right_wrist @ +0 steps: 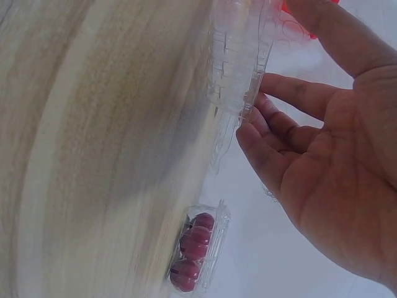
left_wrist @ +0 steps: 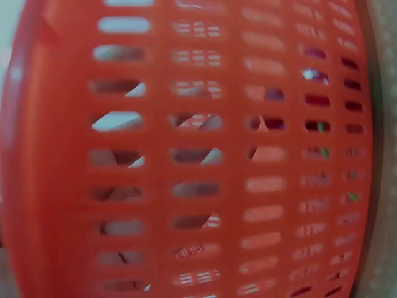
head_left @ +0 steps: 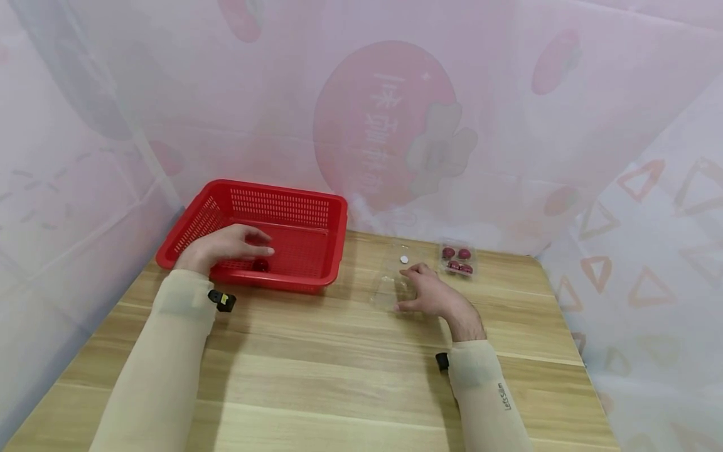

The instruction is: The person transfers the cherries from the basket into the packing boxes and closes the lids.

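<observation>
My left hand (head_left: 223, 247) reaches over the near side of a red plastic basket (head_left: 282, 189), fingers bent loosely down with a gap between thumb and fingers. A dark red round fruit (head_left: 260, 265) lies in the basket just below it. In the left wrist view the slotted basket wall (left_wrist: 223, 139) covers most of the hand. My right hand (head_left: 433, 295) is at an unfolded clear plastic clamshell box (head_left: 386, 290), thumb and fingers spread along its right side. The right wrist view shows the fingertips right at the edge of the box (right_wrist: 231, 68).
A clear box (head_left: 474, 271) holding several dark red round fruits (head_left: 464, 253) stands right of the right hand, near the back edge of the wooden table (head_left: 316, 376). A white round sticker (head_left: 403, 259) is on the unfolded box's lid. Printed cloth (head_left: 508, 144) hangs behind.
</observation>
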Tool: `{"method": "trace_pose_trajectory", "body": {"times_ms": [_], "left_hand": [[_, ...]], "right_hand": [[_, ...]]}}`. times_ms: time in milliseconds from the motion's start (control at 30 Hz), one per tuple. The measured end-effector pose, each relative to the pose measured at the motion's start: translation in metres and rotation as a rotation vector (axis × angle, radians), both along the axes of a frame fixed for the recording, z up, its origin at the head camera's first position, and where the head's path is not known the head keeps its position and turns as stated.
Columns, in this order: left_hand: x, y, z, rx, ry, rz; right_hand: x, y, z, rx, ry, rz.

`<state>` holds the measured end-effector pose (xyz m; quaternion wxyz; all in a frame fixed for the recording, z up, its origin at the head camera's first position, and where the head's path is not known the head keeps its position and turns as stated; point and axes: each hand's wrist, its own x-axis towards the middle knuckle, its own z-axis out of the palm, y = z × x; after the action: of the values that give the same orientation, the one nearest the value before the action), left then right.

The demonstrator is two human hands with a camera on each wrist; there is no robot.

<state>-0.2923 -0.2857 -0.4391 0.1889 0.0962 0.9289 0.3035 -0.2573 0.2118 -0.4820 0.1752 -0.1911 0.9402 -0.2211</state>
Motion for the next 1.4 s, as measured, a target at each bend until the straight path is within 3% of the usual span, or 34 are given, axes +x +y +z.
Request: {"method": "trace_pose_trajectory", "body": {"times_ms": [567, 833, 1133, 1400], "left_hand": [[-0.019, -0.008, -0.022, -0.049, -0.058, -0.052], [-0.018, -0.006, -0.02, -0.049, -0.069, -0.057], [-0.018, -0.002, -0.017, -0.036, 0.009, -0.039], [-0.01, 0.012, -0.006, -0.002, 0.072, 0.012]], "right_hand": [[-0.001, 0.0, 0.0, 0.011, 0.001, 0.011], [-0.001, 0.001, 0.001, 0.01, 0.004, 0.018], [-0.001, 0.002, 0.0, 0.007, -0.005, 0.014], [-0.001, -0.001, 0.001, 0.009, -0.011, 0.013]]}}
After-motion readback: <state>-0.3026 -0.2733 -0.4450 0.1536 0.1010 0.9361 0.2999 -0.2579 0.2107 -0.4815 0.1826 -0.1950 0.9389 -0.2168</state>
